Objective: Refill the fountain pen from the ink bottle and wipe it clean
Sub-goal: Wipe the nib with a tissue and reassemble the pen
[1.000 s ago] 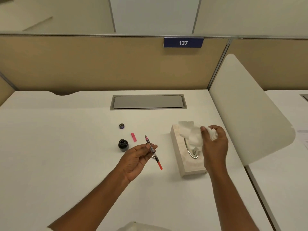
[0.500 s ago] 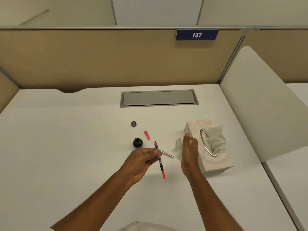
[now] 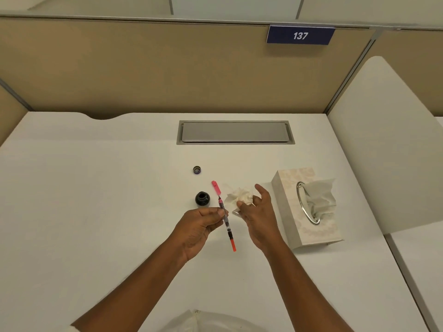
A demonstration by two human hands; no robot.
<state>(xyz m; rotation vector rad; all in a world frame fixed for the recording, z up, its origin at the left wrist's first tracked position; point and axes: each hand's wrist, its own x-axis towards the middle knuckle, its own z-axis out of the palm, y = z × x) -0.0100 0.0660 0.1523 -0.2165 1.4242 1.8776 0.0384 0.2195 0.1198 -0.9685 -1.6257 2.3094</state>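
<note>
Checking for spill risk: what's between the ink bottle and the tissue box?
Head view: the pen, pink cap, and right hand gripping a crumpled tissue.

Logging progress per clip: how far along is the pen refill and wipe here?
Done: ink bottle is open, its cap and the pen cap set aside; a tissue is out of the box. Filling itself cannot be confirmed. In hand: left hand holds the pen, right hand holds the crumpled tissue beside the nib, wiping apparently about to start. Left: wiping, then capping pen and bottle.

Left hand point(image 3: 199, 226) pinching fountain pen point(image 3: 229, 232), right hand point(image 3: 260, 219) holding tissue point(image 3: 241, 195), ink bottle point(image 3: 202, 198) open
</note>
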